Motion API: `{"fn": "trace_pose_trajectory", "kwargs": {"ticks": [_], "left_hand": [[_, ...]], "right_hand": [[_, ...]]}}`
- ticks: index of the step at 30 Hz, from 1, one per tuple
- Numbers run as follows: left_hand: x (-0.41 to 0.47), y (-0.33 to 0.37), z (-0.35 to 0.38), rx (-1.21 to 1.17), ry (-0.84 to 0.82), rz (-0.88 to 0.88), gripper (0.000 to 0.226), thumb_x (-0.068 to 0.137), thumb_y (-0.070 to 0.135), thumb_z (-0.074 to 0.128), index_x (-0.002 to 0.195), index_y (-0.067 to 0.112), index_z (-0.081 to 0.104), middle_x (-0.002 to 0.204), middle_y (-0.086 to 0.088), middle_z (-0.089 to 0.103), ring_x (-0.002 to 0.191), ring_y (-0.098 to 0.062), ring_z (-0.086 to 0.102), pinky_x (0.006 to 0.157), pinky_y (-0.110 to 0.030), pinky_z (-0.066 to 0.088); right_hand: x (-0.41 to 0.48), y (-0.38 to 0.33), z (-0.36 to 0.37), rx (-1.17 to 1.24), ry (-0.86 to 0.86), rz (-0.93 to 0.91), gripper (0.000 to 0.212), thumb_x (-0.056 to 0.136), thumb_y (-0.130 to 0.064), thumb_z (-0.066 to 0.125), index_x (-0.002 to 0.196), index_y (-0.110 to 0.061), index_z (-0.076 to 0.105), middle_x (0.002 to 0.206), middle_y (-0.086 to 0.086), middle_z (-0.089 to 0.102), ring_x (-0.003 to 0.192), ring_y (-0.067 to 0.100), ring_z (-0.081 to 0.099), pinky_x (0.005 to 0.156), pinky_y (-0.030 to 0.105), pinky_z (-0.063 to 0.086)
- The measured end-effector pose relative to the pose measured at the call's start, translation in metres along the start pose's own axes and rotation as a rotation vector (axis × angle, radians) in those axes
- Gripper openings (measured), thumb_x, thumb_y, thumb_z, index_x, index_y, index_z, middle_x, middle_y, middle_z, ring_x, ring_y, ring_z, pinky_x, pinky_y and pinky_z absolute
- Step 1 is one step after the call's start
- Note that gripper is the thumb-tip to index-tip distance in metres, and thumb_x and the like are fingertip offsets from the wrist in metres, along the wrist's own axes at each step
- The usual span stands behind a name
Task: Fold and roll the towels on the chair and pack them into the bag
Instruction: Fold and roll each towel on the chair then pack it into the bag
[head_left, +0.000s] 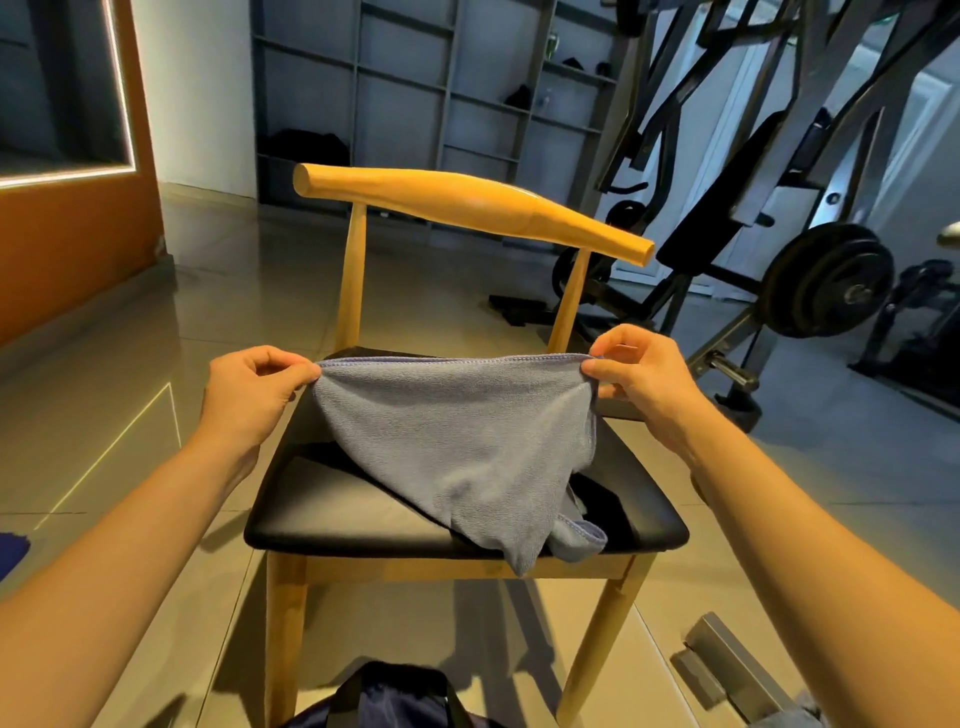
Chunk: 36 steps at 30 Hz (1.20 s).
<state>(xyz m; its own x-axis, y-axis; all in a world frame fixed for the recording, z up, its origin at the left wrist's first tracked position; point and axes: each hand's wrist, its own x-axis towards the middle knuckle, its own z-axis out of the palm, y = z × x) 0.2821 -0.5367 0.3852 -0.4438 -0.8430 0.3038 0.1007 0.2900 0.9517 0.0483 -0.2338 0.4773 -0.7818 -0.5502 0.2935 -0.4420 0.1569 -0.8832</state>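
Observation:
A grey-blue towel (457, 441) hangs stretched between my two hands above the black seat of a wooden chair (332, 509). My left hand (254, 384) pinches its top left corner. My right hand (636, 374) pinches the top right corner. The top hem is taut and level; the rest droops to a point over the seat's front edge, with a fold lying on the seat at the right. A dark blue bag (395, 696) sits on the floor under the chair's front, partly cut off by the frame.
Weight machines with a plate-loaded bar (826, 280) stand close on the right. Grey shelving (415, 78) lines the back wall. A grey metal block (727, 665) lies on the tiled floor at the lower right. A blue cloth (10, 556) shows at the left edge.

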Motion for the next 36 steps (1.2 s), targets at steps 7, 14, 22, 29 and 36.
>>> {"fn": "trace_pose_trajectory", "kwargs": {"ticks": [7,14,22,29,36], "left_hand": [[-0.003,0.002,0.000,0.026,-0.009,-0.030,0.004,0.084,0.011,0.079,0.087,0.011,0.078,0.088,-0.010,0.074,0.083,-0.018,0.063,0.075,-0.033,0.053],[-0.005,0.016,0.000,-0.005,-0.017,-0.019,0.004,0.083,0.010,0.080,0.085,0.011,0.077,0.087,-0.010,0.073,0.081,-0.017,0.063,0.073,-0.032,0.051],[0.008,0.121,0.006,-0.033,0.050,0.207,0.021,0.089,0.009,0.075,0.110,0.013,0.071,0.096,-0.004,0.071,0.083,-0.004,0.066,0.080,-0.021,0.055],[0.021,0.215,-0.015,0.092,0.169,0.414,0.016,0.095,0.008,0.067,0.108,0.013,0.074,0.101,-0.005,0.070,0.080,-0.003,0.064,0.068,-0.004,0.048],[0.007,0.240,-0.039,0.117,0.165,0.388,0.013,0.095,0.011,0.068,0.107,0.013,0.075,0.102,-0.003,0.069,0.096,-0.017,0.064,0.069,-0.012,0.045]], "right_hand": [[-0.003,0.004,-0.004,-0.158,0.013,-0.009,0.006,0.088,0.000,0.074,0.083,-0.003,0.072,0.076,0.009,0.073,0.067,0.016,0.070,0.064,0.028,0.059],[-0.002,-0.005,-0.005,-0.361,0.078,-0.060,0.011,0.090,0.003,0.068,0.085,-0.007,0.071,0.084,0.011,0.073,0.076,0.025,0.071,0.067,0.034,0.063],[0.011,-0.085,-0.035,-0.277,0.340,-0.277,0.018,0.095,0.001,0.060,0.101,-0.014,0.068,0.094,0.000,0.068,0.093,0.021,0.067,0.087,0.043,0.059],[-0.014,-0.180,-0.056,0.064,-0.036,-0.241,0.023,0.089,0.013,0.062,0.086,-0.009,0.067,0.081,0.007,0.067,0.073,0.018,0.064,0.069,0.033,0.059],[-0.020,-0.195,-0.064,-0.061,0.258,-0.314,0.015,0.092,0.002,0.069,0.100,-0.011,0.070,0.103,0.014,0.070,0.093,0.029,0.070,0.079,0.046,0.063]]}}
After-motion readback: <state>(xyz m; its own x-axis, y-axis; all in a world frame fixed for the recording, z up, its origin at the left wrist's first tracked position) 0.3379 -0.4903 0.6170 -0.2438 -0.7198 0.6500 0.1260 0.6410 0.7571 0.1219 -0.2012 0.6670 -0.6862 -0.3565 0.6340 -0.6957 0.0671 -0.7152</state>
